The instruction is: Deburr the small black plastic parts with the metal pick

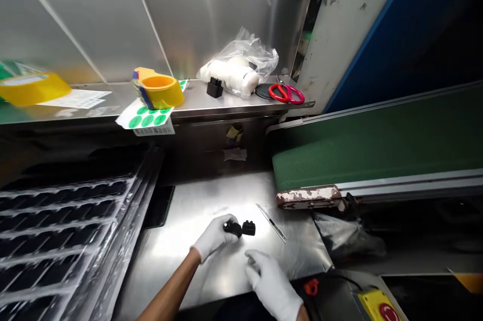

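My left hand (pixel 215 236), in a white glove, is closed on a small black plastic part (pixel 233 229) low over the metal table (pixel 181 260). Directly to the right of it is a second black plastic piece (pixel 248 228) with small bumps on its top edge; whether the two touch I cannot tell. My right hand (pixel 269 281), gloved too, hovers nearer the table's front edge. Its thumb and fingers are bent but apart, with nothing visible between them. A slim silver craft knife (pixel 272 224) lies on the metal to the right of the pieces.
At left are stacked plastic trays (pixel 68 240) of black parts, beside a dark flat object (pixel 160 206). A green conveyor belt (pixel 370 140) runs along the right. The back shelf (pixel 196 102) bears yellow tape (pixel 162 92), scissors (pixel 286 93) and a plastic bag (pixel 241 67). An emergency stop button (pixel 388 312) sits front right.
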A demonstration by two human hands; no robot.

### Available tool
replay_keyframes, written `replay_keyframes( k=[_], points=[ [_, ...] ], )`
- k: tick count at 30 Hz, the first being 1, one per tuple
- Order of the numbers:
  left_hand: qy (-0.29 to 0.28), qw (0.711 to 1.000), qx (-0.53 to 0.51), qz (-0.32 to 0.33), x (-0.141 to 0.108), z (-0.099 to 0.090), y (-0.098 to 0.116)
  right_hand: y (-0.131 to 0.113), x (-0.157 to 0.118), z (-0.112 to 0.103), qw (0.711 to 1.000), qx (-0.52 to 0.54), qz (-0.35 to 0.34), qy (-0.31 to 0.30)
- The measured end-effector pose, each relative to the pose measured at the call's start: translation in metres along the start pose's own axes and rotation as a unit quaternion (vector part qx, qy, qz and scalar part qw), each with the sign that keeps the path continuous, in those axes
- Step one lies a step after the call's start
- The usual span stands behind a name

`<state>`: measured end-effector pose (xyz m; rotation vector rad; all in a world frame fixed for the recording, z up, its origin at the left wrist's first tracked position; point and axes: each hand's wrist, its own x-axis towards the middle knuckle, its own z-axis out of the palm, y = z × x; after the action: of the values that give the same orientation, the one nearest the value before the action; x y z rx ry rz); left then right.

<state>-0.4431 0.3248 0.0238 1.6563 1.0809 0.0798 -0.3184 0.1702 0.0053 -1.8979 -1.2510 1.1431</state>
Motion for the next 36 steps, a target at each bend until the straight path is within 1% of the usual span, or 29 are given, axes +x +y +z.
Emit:
replay_keyframes(
  k=[3,6,7,8,11,13,15,17,18,19,21,23,24,25,28,30,32,33,34,35,36],
  points=[
    [-0.021,0.994,-0.103,0.042,-0.038,0.007,0.019,-0.037,0.002,-0.012,0.994,0.088,0.03,0.051],
    [-0.015,0.975,-0.215,0.045,-0.067,0.007,0.035,-0.068,-0.01,-0.025,0.981,0.163,0.071,0.083],
    [-0.005,0.969,-0.239,0.056,-0.073,0.006,0.038,-0.077,-0.014,-0.027,0.975,0.188,0.086,0.083],
    [0.01,0.965,-0.252,0.078,-0.078,0.003,0.041,-0.085,-0.017,-0.03,0.969,0.214,0.099,0.071],
    [0.051,0.956,-0.229,0.179,-0.088,-0.008,0.044,-0.104,-0.023,-0.031,0.948,0.293,0.122,0.009],
    [0.065,0.951,-0.213,0.214,-0.095,-0.015,0.045,-0.111,-0.023,-0.029,0.941,0.314,0.125,-0.004],
    [0.079,0.952,-0.191,0.225,-0.103,-0.018,0.046,-0.112,-0.023,-0.026,0.951,0.287,0.114,-0.002],
    [0.099,0.952,-0.173,0.233,-0.11,-0.015,0.047,-0.11,-0.023,-0.023,0.965,0.247,0.084,0.016],
    [0.106,0.951,-0.174,0.233,-0.113,-0.012,0.048,-0.108,-0.023,-0.023,0.965,0.248,0.077,0.028],
    [0.111,0.95,-0.185,0.227,-0.115,-0.009,0.048,-0.107,-0.023,-0.023,0.959,0.269,0.084,0.037],
    [0.118,0.947,-0.226,0.198,-0.118,0.0,0.05,-0.104,-0.024,-0.026,0.927,0.352,0.124,0.037],
    [0.13,0.942,-0.262,0.163,-0.12,0.008,0.05,-0.102,-0.027,-0.03,0.896,0.416,0.159,0.011],
    [0.139,0.94,-0.273,0.15,-0.12,0.011,0.051,-0.101,-0.029,-0.033,0.891,0.425,0.16,0.001],
    [0.148,0.938,-0.279,0.143,-0.12,0.013,0.051,-0.1,-0.032,-0.036,0.896,0.418,0.151,-0.005],
    [0.16,0.934,-0.287,0.14,-0.121,0.018,0.049,-0.097,-0.039,-0.046,0.923,0.368,0.106,-0.027],
    [0.164,0.932,-0.279,0.16,-0.123,0.019,0.048,-0.095,-0.042,-0.051,0.94,0.328,0.074,-0.058],
    [0.172,0.931,-0.258,0.194,-0.125,0.019,0.047,-0.095,-0.045,-0.052,0.952,0.283,0.06,-0.098],
    [0.177,0.929,-0.248,0.21,-0.126,0.019,0.047,-0.095,-0.046,-0.052,0.959,0.257,0.058,-0.101],
    [0.177,0.927,-0.246,0.22,-0.127,0.018,0.047,-0.095,-0.047,-0.05,0.967,0.234,0.053,-0.089],
    [0.168,0.927,-0.257,0.215,-0.129,0.018,0.048,-0.095,-0.048,-0.048,0.973,0.215,0.045,-0.064],
    [0.15,0.929,-0.278,0.192,-0.13,0.017,0.049,-0.094,-0.049,-0.046,0.979,0.201,0.026,-0.027]
  ],
)
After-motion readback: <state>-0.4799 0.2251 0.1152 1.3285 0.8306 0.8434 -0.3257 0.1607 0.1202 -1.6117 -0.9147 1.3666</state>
